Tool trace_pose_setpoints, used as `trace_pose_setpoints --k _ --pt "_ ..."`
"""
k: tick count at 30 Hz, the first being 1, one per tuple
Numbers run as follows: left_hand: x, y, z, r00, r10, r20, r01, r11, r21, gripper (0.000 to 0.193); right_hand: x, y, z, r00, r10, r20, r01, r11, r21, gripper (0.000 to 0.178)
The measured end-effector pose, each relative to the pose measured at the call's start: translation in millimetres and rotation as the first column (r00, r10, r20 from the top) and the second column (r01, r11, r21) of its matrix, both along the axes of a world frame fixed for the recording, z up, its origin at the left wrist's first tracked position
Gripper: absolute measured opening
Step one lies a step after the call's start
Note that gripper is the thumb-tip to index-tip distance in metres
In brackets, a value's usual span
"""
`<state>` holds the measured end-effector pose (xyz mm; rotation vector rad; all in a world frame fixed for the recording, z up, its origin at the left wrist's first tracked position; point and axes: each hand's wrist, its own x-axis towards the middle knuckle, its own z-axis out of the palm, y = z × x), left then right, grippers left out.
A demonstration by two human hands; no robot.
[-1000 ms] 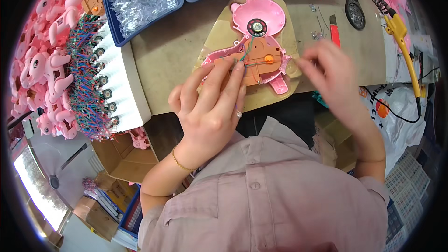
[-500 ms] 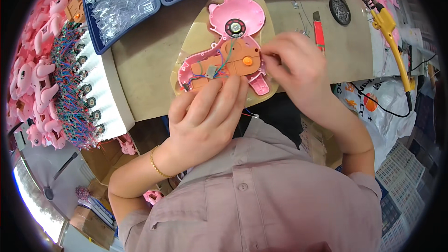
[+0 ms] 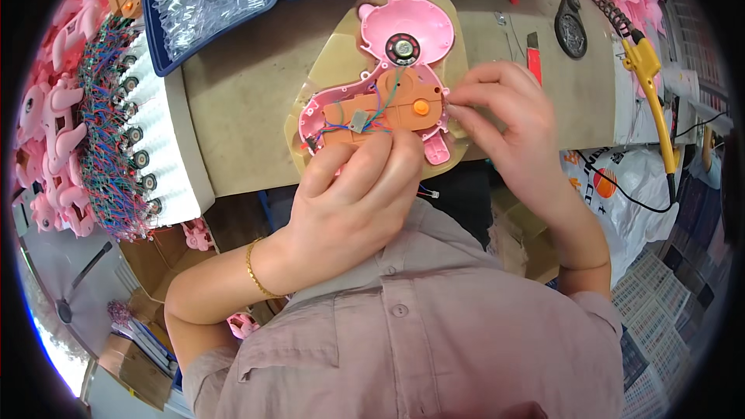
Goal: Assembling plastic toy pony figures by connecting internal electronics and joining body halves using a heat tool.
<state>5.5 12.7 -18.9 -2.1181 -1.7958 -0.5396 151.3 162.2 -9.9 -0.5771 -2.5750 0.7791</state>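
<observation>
A pink toy animal half-shell (image 3: pixel 409 25) lies open side up in a tan holder (image 3: pixel 330 58). In its head sits a round black speaker (image 3: pixel 403 49); its body carries a brown plastic housing (image 3: pixel 403 115) with an orange knob (image 3: pixel 421 107). Coloured wires and a small greyish block (image 3: pixel 359 120) lie over the housing. My left hand (image 3: pixel 357 186) is closed over the shell's near edge, fingertips pressed at the housing's lower side, thumb hidden. At the shell's right edge my right hand (image 3: pixel 504 112) pinches thumb and forefinger together; anything between them is too small to make out.
Blue trays (image 3: pixel 209 4) of clear plastic parts line the back. Wired speakers (image 3: pixel 136 136) and pink toy parts (image 3: pixel 62 112) are piled at left. A red cutter (image 3: pixel 534 62), a black oval object (image 3: pixel 572 27) and a yellow-handled tool (image 3: pixel 648 77) with a coiled cord occupy the right.
The view has shifted slightly, so the shell appears farther right. My right hand stays pinched at the shell's right edge, and my left fingers are bent a little more over the near edge.
</observation>
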Motion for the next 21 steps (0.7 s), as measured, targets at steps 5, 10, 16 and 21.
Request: trace_pose_setpoints --k 5,10,16,21 --pt "0 -3 -2 0.999 -0.024 0.040 0.024 1.000 -0.003 0.019 4 -9 -5 0.998 0.045 -0.039 -0.040 0.990 0.139 0.017" --pt "4 -2 -4 0.998 -0.040 0.054 0.041 0.999 -0.008 0.021 -1 6 16 0.977 0.183 0.112 -0.204 0.954 0.218 0.017" --pt "1 2 -10 0.998 -0.053 0.021 0.052 0.998 0.045 0.024 -25 19 38 0.895 0.246 0.372 -0.285 0.957 0.054 0.013" --pt "-11 -11 -4 0.994 -0.096 0.043 0.099 0.992 -0.073 0.033 -21 37 27 0.940 0.296 0.171 -0.246 0.932 -0.266 0.015"
